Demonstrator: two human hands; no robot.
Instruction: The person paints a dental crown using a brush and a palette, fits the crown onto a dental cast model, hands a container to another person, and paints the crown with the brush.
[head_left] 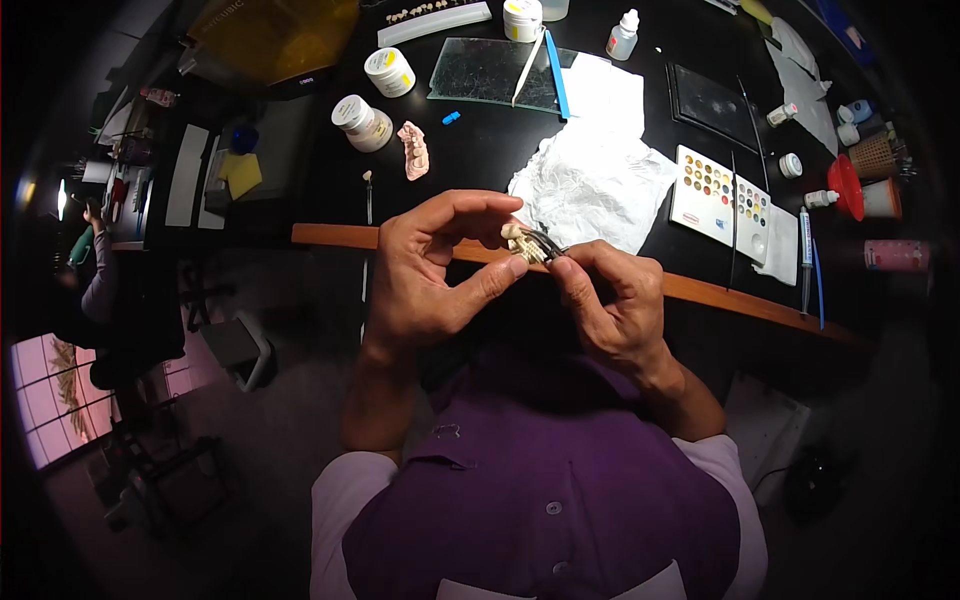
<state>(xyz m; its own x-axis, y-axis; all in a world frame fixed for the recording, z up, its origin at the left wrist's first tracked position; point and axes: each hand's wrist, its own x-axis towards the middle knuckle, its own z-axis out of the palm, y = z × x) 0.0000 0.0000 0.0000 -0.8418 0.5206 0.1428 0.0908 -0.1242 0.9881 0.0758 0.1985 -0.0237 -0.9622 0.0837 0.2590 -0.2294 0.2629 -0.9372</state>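
My left hand (430, 265) pinches a small cream dental piece (517, 242) with a ridged or lattice part between thumb and fingertips, just beyond the bench's wooden front edge (335, 234). My right hand (610, 295) grips a dark, slim metal tool (545, 245), whose tip is at the piece; whether it clamps it I cannot tell. Crumpled white paper (600, 180) lies behind my hands. A pink dental cast (414, 150) lies to the back left, and a white palette of colour samples (700, 190) to the right.
Jars (389, 72), a dropper bottle (623, 35), a glass slab (470, 75) with tools on it, a dark tray (715, 105) and a red bowl (848, 185) occupy the black bench. Another person (90, 260) is at the far left.
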